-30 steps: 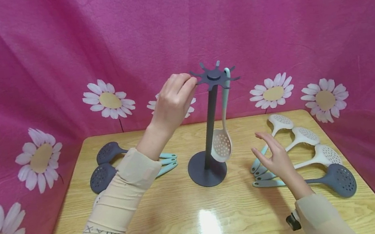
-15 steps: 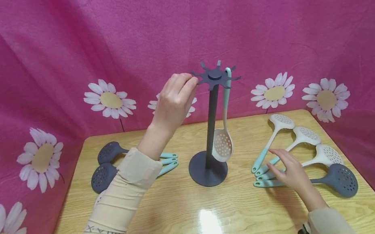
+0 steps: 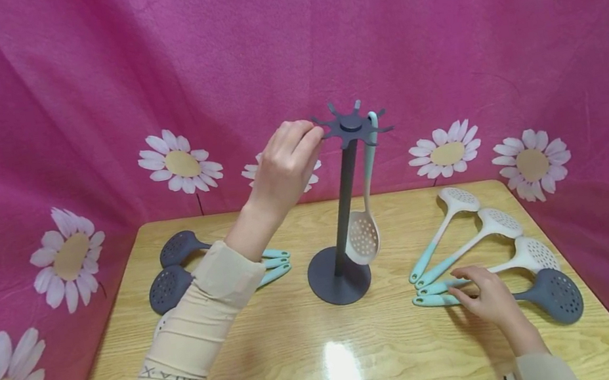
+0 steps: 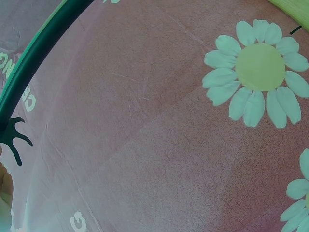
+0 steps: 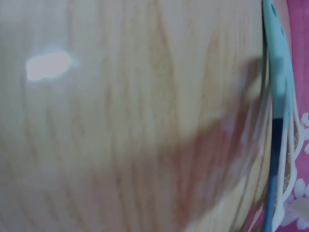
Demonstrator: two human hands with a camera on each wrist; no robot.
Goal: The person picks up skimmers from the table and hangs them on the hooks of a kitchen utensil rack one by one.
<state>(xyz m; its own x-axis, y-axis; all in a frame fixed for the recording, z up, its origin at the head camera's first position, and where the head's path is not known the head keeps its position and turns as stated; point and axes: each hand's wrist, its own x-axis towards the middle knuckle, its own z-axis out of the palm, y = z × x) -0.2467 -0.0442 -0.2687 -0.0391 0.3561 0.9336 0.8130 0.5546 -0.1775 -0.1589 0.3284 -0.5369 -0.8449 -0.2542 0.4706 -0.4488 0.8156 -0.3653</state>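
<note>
My left hand (image 3: 285,163) pinches one prong of a dark utensil stand (image 3: 343,217); the left wrist view catches just the edge of that hand (image 4: 6,195) beside the prongs (image 4: 17,140). From the stand's right side hangs a white slotted spoon (image 3: 362,237) with a mint handle. My right hand (image 3: 489,300) is low over the handle of a dark skimmer (image 3: 557,296), thumb and forefinger apart around it. Above that lie several white skimmers (image 3: 500,222) with mint handles bunched together. In the right wrist view the dark skimmer's mint handle (image 5: 277,72) runs along the right edge.
Dark skimmers (image 3: 169,290) lie at the table's left, partly hidden behind my left arm, their mint handle ends (image 3: 276,263) pointing at the stand. A pink flowered cloth (image 3: 280,34) encloses the wooden table (image 3: 284,366) at the back and sides.
My right hand has come down and toward me, from above the white skimmers' handles to the dark skimmer's handle. The left hand keeps its hold on the stand.
</note>
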